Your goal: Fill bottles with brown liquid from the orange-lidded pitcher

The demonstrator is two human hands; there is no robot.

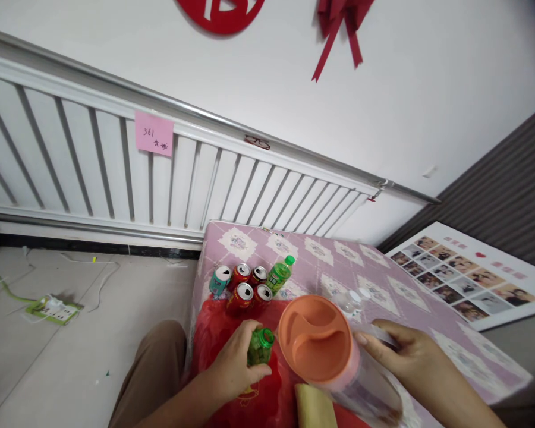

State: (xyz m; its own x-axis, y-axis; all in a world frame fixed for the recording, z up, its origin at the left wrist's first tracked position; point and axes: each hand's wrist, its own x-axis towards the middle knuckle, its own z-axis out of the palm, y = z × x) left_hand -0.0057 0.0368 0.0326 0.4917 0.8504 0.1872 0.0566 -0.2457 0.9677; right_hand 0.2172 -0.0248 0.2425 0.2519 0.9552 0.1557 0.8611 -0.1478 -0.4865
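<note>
- Left hand (235, 364) curls partly closed around the uncapped bottle (259, 349), left of the orange-lidded pitcher (315, 339).
- Right hand (408, 349) closes on the pitcher's handle.
- Five cans (245, 292) and a capped bottle (279, 277) stand beyond the pitcher.

Red round wall decoration (225, 13) cut off at top, yellow object (317, 407) cropped below, sticker's smaller writing (161, 144) illegible

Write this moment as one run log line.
Left hand: green bottle, open | Right hand: pitcher, tilted | Nearby: five cans, capped bottle
</note>
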